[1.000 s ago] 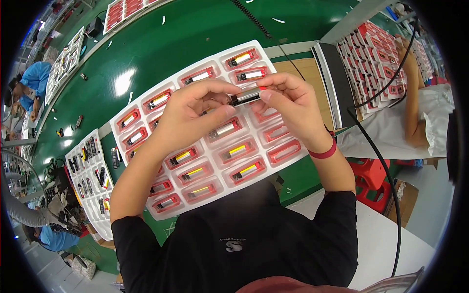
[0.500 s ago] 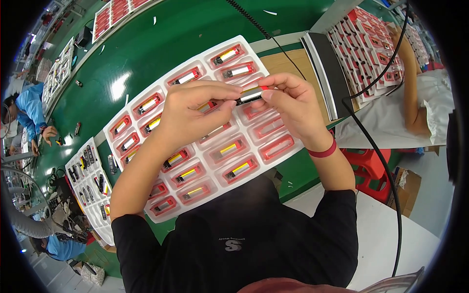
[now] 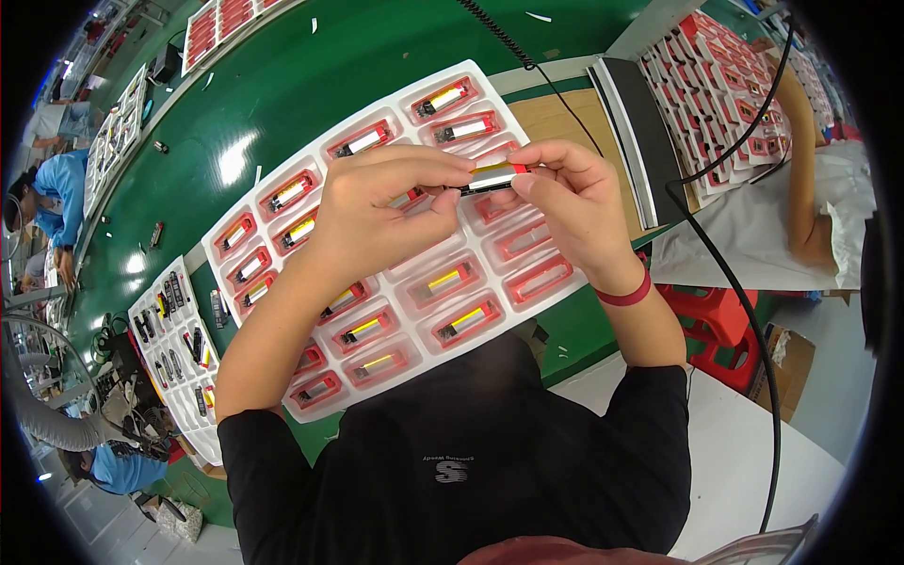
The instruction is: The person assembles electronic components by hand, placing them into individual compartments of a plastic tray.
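Note:
Between both hands, above the tray, is a slim small device (image 3: 493, 175) with a silver-and-yellow battery cell, a black lower edge and a red right end. My right hand (image 3: 576, 202) pinches the red end between thumb and fingers. Closed at the other end, my left hand (image 3: 381, 202) has its fingertips on the device's dark tip. Beneath them lies a white moulded tray (image 3: 428, 363) with red-lined compartments. Several hold similar devices, such as a yellow-celled device (image 3: 467, 319) near the front and a white-celled device (image 3: 363, 141) at the back.
A smaller white tray (image 3: 191, 350) of dark parts stands at the left. Stacked trays (image 3: 711, 104) and another person's arm (image 3: 802, 179) are at the right. A black cable (image 3: 720, 259) hangs down there, above red stools (image 3: 706, 315). A person in blue (image 3: 61, 202) sits far left.
My hands and the tray appear slightly shifted in the picture. A little more of the device's yellow-and-silver face shows between my fingers. The person in blue has changed posture.

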{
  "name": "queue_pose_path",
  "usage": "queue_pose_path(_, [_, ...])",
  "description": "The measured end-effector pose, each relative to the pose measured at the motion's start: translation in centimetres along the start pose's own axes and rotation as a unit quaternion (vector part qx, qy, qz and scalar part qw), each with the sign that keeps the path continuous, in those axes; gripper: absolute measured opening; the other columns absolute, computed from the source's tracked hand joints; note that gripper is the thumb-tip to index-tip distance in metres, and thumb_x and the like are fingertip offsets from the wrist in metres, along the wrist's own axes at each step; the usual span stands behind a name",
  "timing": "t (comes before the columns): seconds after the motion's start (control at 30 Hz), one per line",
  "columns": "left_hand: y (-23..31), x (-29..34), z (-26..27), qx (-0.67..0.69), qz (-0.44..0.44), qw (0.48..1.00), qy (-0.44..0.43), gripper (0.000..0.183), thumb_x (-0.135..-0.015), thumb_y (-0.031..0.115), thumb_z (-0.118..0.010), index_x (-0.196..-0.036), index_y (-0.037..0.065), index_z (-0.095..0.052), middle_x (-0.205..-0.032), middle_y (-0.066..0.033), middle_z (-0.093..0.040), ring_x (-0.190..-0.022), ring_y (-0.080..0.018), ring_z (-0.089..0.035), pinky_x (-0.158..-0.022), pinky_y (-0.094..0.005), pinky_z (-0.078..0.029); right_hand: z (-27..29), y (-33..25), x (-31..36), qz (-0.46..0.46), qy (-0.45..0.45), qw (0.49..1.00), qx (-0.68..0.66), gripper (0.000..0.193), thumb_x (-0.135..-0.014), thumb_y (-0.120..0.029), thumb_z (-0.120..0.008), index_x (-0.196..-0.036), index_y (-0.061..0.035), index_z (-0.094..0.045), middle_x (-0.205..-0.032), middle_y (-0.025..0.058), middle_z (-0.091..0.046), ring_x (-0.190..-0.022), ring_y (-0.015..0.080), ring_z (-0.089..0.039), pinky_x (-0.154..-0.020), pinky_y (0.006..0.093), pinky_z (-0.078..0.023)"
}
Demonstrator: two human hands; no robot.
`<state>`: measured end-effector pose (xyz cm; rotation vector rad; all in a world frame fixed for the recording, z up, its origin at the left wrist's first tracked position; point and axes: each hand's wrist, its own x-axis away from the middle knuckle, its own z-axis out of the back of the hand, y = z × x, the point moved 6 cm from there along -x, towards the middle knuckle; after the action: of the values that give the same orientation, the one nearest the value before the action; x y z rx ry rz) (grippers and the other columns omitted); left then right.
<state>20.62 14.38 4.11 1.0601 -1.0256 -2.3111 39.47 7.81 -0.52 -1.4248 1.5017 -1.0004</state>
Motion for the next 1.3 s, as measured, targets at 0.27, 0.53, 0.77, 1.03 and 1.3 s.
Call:
queue_pose_path(0.27, [0.0,-0.3,-1.0,-0.009,-0.016,1.0,0.008,0.018,-0.077,-0.005,-0.073,-0.094,-0.001,-0.077,-0.1,-0.0121,-0.078,-0.083,-0.0209,-0.076,-0.071,-0.0299,-0.062,0.7,0.2,0.4,-0.018,-0.001,0.999,-0.039,0.019,-0.096,0.008,-0.063,-0.114,0.004,-0.067,-0.106,0.0123,-0.073,-0.092,0.0173,-0.074,-0.084,0.0305,-0.06])
queue_pose_path(0.53, [-2.2,-2.3,-2.6,0.19,0.082,0.976,-0.076,0.022,-0.083,0.0,-0.069,-0.105,0.003,-0.072,-0.103,-0.0076,-0.07,-0.099,-0.0163,-0.066,-0.084,-0.0321,-0.054,0.7,-2.9,0.5,0.102,0.02,0.986,0.127,0.021,-0.093,0.013,-0.06,-0.111,0.0049,-0.066,-0.116,0.0151,-0.068,-0.099,0.0179,-0.068,-0.087,0.03,-0.058])
queue_pose_path(0.77, [-4.6,-3.3,-6.1,-0.255,0.024,0.95,-0.178,0.023,-0.088,0.017,-0.069,-0.107,0.005,-0.073,-0.096,-0.014,-0.068,-0.093,-0.0316,-0.07,-0.082,-0.0437,-0.058,3.7,-3.3,-1.2,0.131,0.109,0.985,-0.005,0.015,-0.096,0.006,-0.059,-0.109,0.0022,-0.065,-0.113,0.0114,-0.066,-0.095,0.0186,-0.067,-0.089,0.0339,-0.056])
queue_pose_path(1.03, [-3.2,-2.5,-4.0,-0.123,0.115,0.979,-0.113,0.039,-0.089,0.005,-0.068,-0.127,0.002,-0.059,-0.112,-0.0194,-0.07,-0.098,-0.0306,-0.071,-0.082,-0.0413,-0.058,2.3,-3.0,-2.0,0.102,0.051,0.99,-0.078,0.022,-0.101,0.002,-0.061,-0.122,0.0052,-0.064,-0.109,0.0165,-0.072,-0.099,0.0235,-0.074,-0.089,0.0331,-0.059])
queue_pose_path(1.3, [-2.7,1.8,1.6,0.287,0.167,0.943,0.004,0.045,-0.094,-0.013,-0.057,-0.136,0.002,-0.054,-0.147,-0.0125,-0.052,-0.136,-0.0206,-0.053,-0.106,-0.0331,-0.052,-1.2,-2.5,-2.2,0.035,-0.018,0.999,-0.026,0.021,-0.098,0.003,-0.066,-0.119,0.005,-0.068,-0.112,0.0145,-0.073,-0.101,0.0193,-0.073,-0.091,0.0305,-0.059])
